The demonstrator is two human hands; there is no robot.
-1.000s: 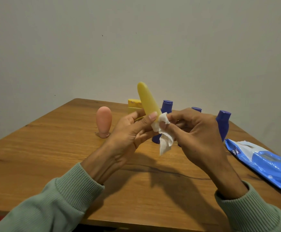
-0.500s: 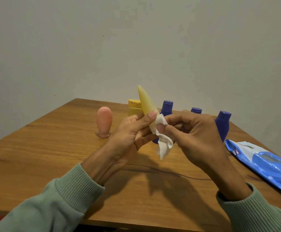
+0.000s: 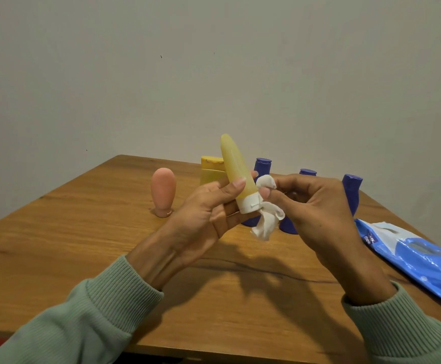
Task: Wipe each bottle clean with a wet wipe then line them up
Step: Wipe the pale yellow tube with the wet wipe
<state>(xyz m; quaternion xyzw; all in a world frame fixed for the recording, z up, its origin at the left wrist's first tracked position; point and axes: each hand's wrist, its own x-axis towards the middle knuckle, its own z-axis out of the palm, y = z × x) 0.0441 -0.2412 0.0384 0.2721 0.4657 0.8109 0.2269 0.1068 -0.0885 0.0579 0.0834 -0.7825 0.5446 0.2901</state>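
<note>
Left hand (image 3: 201, 211) fingers curled round yellow bottle (image 3: 236, 169), cap (image 3: 248, 204) at 6 o'clock, right hand (image 3: 316, 206) pinching wet wipe (image 3: 266, 222) against cap: hard rubbing could pop it open, spilling.

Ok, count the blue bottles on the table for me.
3. The left blue bottle stands behind the held yellow bottle, the middle blue bottle peeks over the right hand, the right blue bottle stands beside that hand. Others may be hidden.
</note>
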